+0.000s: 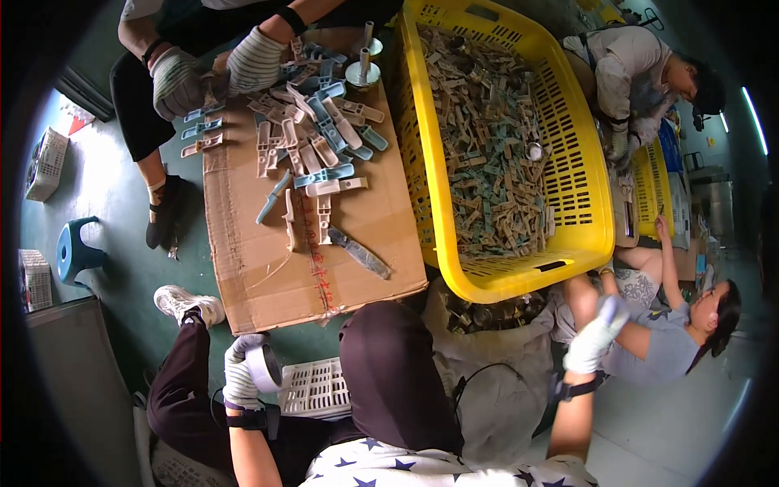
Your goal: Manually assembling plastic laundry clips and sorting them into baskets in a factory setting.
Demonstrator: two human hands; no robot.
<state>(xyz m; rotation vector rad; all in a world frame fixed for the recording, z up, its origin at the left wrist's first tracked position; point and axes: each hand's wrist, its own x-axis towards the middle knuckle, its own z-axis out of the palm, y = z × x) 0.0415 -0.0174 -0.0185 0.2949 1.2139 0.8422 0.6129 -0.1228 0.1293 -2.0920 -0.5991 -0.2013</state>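
My left hand (240, 375), in a striped knit glove, is closed around a roll of silvery tape (264, 368) beside my left knee. Out to the right, my right hand (595, 339) is gloved and raised below the yellow basket; motion blur smears its fingers. Ahead, on a cardboard box (357, 296), lies a heap of blue and beige plastic clothes pegs (312, 138). A few loose pegs and a dark grey flat bar (361, 253) rest nearer me.
A yellow basket (442, 235) full of pegs stands right of the box. Across from me, a person's gloved hands (256, 61) work near a metal spindle (363, 71). A white crate (315, 385) sits between my legs. A blue stool (79, 252) stands left; two people are at right.
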